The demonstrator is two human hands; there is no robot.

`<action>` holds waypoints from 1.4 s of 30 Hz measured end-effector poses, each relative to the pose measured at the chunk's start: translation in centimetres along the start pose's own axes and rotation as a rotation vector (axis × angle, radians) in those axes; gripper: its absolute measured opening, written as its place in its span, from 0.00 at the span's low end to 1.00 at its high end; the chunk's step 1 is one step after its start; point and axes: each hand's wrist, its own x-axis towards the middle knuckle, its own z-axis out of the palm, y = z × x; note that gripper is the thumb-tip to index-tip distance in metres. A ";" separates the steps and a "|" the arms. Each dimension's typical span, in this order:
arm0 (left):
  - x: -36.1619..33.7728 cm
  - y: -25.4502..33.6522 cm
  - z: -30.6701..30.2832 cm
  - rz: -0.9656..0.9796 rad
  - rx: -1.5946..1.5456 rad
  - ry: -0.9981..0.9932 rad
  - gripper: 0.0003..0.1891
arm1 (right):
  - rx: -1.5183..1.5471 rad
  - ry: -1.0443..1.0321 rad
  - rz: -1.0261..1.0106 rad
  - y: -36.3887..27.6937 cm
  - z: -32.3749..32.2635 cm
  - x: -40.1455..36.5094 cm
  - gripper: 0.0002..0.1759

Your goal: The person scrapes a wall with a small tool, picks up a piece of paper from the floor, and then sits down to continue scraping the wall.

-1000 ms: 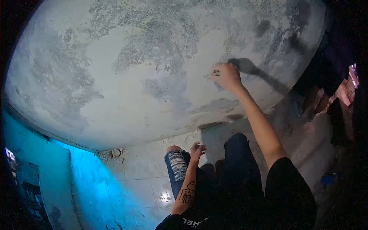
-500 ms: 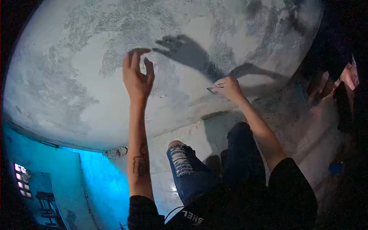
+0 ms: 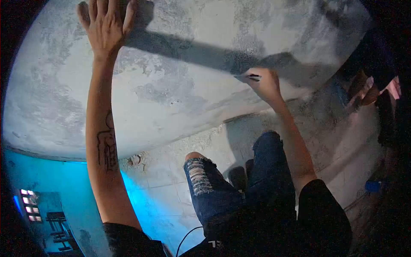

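A curved wall point(image 3: 171, 124) with patchy grey and whitish plaster fills the upper view. My left hand point(image 3: 107, 32) lies against it at the top left, fingers spread and their tips partly cut off by the frame edge. My right hand point(image 3: 266, 83) is closed around a small scraper point(image 3: 254, 77) with a thin blade and a dark handle. The blade points left, its tip right at the plaster. Shadows of my arms and hands fall across the surface between the two hands.
My knees in ripped jeans point(image 3: 199, 175) are bent below the wall, over a pale floor point(image 3: 162, 192). Blue light falls on a wall point(image 3: 77, 188) at lower left, near a barred window point(image 3: 31, 205) and a dark rack point(image 3: 60, 231). A blue object point(image 3: 373, 186) lies at right.
My left hand has moved up and left, from hovering with curled fingers to spread on the wall. My right hand has shifted slightly up with the scraper.
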 end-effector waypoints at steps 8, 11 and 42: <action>-0.5 -1.5 2.8 0.093 -0.001 0.289 0.26 | 0.289 0.219 -0.036 0.2 0.6 1.2 0.06; -1.3 -3.4 3.5 0.147 0.060 0.253 0.32 | -0.101 0.299 -0.305 3.0 5.5 2.1 0.05; -0.2 -0.8 1.8 0.105 -0.009 0.186 0.34 | 0.030 0.292 -0.181 1.9 1.4 0.8 0.06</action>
